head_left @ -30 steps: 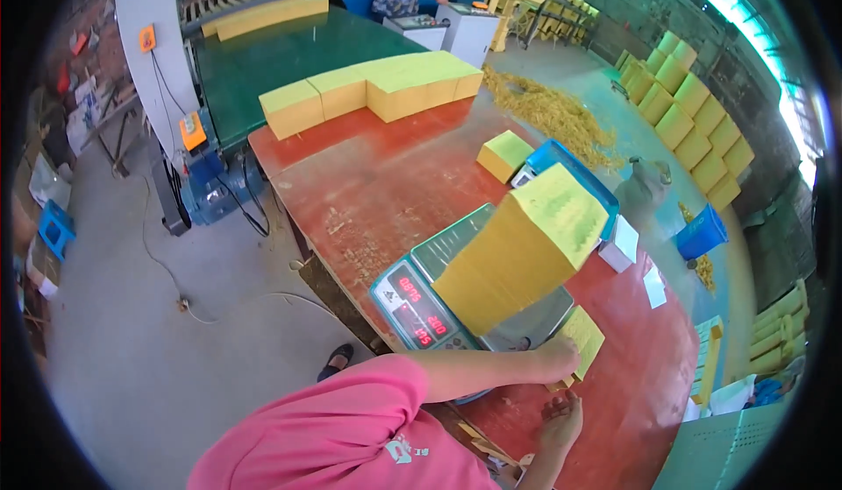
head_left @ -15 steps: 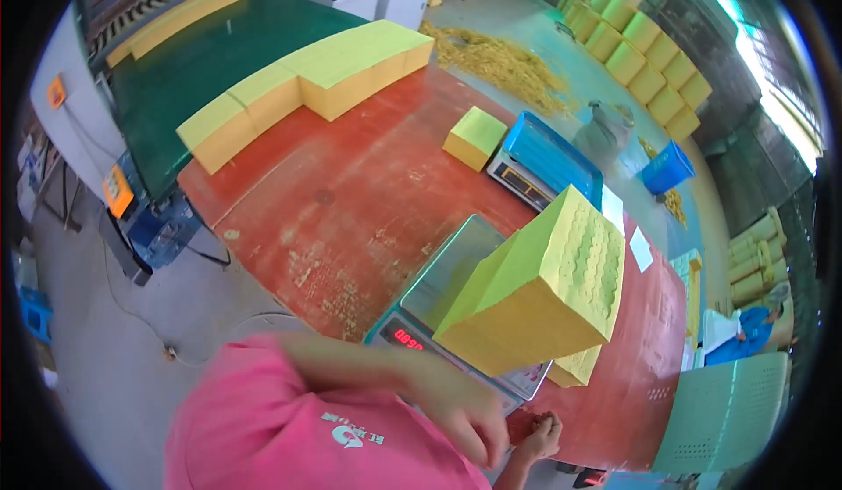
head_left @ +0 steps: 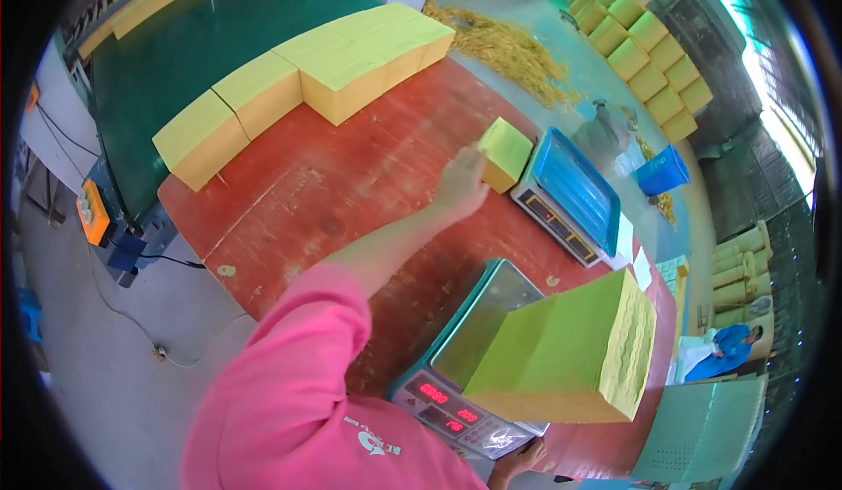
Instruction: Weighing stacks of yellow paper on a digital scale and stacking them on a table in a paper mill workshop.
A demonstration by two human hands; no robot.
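My left hand [head_left: 462, 183] reaches across the table, its fingers and thumb closed against the left side of a small yellow block [head_left: 504, 152] that looks like stacked paper. That block sits beside a scale with a blue tray [head_left: 574, 183]. Nearer me, a large yellow block [head_left: 561, 345] with a rippled end lies over the right part of a steel-plated digital scale [head_left: 469, 376], whose red display is lit. Low in the view, my right hand [head_left: 520, 460] is at this scale's near right corner, fingers curled and partly hidden.
A row of yellow blocks [head_left: 307, 82] lines the far left of the red table [head_left: 316, 218], against a green belt [head_left: 219, 34]. White papers [head_left: 642, 269] lie on the right. Beyond are a blue bin [head_left: 663, 171], a yellow scrap heap [head_left: 500, 51] and a person in blue [head_left: 724, 354].
My left arm has swung out from in front of my chest to the small yellow block. My right hand now shows at the near scale's corner. The whole view has shifted.
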